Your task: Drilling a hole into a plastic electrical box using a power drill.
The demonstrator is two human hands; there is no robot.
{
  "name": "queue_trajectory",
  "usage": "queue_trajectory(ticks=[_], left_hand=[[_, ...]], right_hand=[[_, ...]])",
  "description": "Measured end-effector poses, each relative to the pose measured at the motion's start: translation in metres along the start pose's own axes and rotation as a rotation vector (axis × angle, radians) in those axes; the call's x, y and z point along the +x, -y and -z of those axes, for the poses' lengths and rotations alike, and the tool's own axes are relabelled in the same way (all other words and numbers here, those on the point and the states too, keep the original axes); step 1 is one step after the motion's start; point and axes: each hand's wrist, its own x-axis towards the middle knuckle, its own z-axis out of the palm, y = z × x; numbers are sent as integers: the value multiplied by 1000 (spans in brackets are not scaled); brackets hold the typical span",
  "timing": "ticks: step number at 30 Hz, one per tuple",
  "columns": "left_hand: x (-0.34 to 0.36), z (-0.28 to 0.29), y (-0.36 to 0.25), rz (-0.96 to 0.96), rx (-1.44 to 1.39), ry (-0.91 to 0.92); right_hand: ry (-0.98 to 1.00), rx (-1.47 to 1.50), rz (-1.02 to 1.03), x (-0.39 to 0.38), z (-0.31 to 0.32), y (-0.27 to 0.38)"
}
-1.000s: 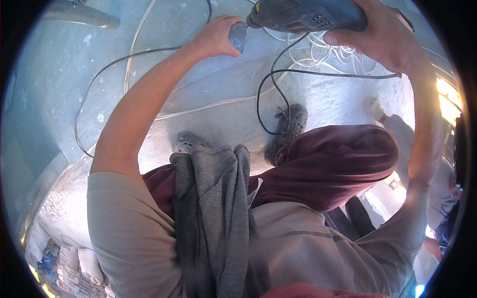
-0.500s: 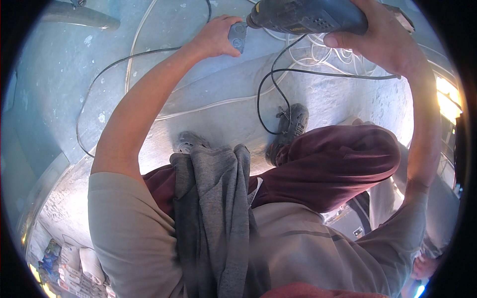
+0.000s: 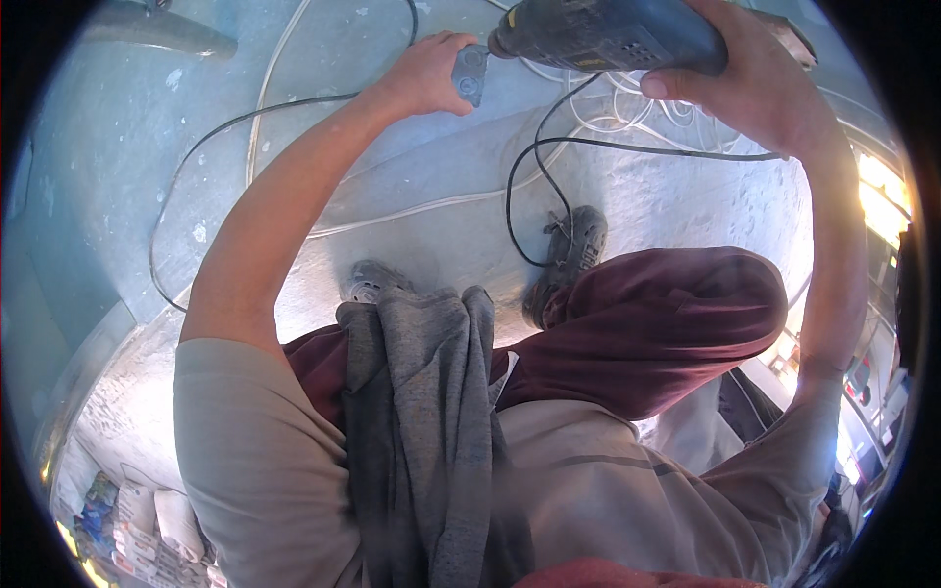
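Note:
At the far side, my left hand (image 3: 428,76) is closed on a small grey electrical box (image 3: 470,76) with round marks on its face. My right hand (image 3: 750,88) grips a dark power drill (image 3: 608,35), its thumb along the underside. The drill lies sideways and its front end points left, right up against the box. Whether a bit enters the box cannot be made out. A black cord (image 3: 549,162) loops below the drill and runs toward my right wrist.
White cable (image 3: 627,113) lies coiled behind the drill and trails leftward. A grey pipe (image 3: 167,32) is at the far left. My shoes (image 3: 580,245) rest on the pale surface below. A grey cloth (image 3: 431,382) hangs down my front. Stacked packages (image 3: 157,529) sit at the lower left.
The box and drill stay together, with only a very slight shift. At the lower right, a person in the background has moved, uncovering more clutter there.

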Motion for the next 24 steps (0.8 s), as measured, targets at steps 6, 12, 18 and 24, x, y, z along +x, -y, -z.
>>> queue_trajectory(ticks=[6, 12, 18, 24], left_hand=[[-1, 1, 0, 8, 22, 5], [0, -1, 2, 6, 26, 1], [-2, 0, 1, -2, 48, -17], [-1, 0, 1, 3, 31, -12]], right_hand=[[-4, 60, 13, 1, 0, -7], [20, 22, 17, 5, 2, -5], [-35, -9, 69, 4, 0, -8], [16, 25, -12, 3, 1, 0]])
